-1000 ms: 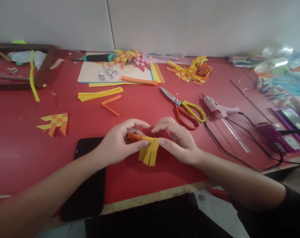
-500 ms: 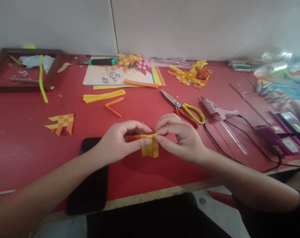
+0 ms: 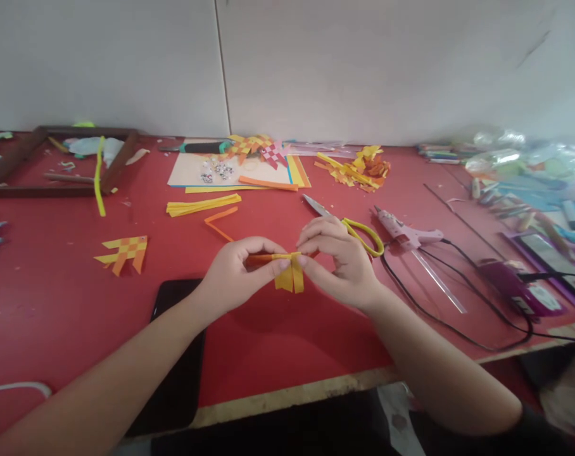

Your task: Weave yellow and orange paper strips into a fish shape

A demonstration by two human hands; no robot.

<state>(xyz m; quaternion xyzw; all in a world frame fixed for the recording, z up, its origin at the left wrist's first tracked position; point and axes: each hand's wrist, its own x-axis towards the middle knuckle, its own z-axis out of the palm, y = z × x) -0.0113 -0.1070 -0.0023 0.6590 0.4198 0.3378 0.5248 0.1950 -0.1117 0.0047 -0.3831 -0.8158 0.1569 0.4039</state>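
Between my two hands is a small weave of yellow and orange paper strips (image 3: 285, 280), held just above the red table near its front edge. My left hand (image 3: 242, 269) pinches the weave's left part, where an orange strip runs back into the palm. The thumb and fingers of my right hand (image 3: 337, 256) grip its right end. Yellow strip ends hang down below the fingertips. An orange folded strip (image 3: 218, 218) lies beyond my left hand. Scissors with one yellow handle (image 3: 366, 235) lie partly hidden behind my right hand.
A woven paper fish (image 3: 126, 253) and a black phone (image 3: 176, 354) lie to the left. Yellow strips (image 3: 202, 204), card sheets (image 3: 183, 171) and paper scraps (image 3: 363, 168) are farther back. On the right, a pink glue gun (image 3: 406, 231) trails a black cable. A brown frame (image 3: 12, 190) stands back left.
The camera view has tilted up and shifted slightly, so the table items sit lower. Both hands still hold the weave, and its hanging yellow strips now show a gap between them.
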